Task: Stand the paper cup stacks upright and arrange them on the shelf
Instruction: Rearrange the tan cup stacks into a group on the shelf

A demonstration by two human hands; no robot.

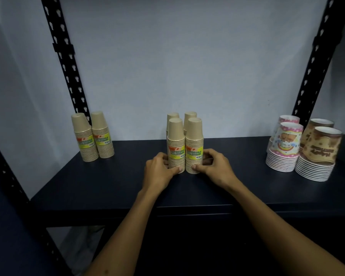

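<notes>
Several tan paper cup stacks with yellow labels stand upside down and upright in a tight block at the middle of the dark shelf (108, 182). My left hand (159, 169) grips the base of the front left stack (176, 140). My right hand (213, 166) grips the base of the front right stack (194, 140). Two more tan stacks stand right behind them, mostly hidden. Another pair of tan stacks (94, 136) stands at the shelf's back left, apart from my hands.
At the right stand printed cup stacks: two pink ones (285, 148) and two brown ones (319, 154), all upright. Black perforated uprights (66, 62) (315, 62) frame the bay against a pale wall. The shelf's front edge runs below my wrists.
</notes>
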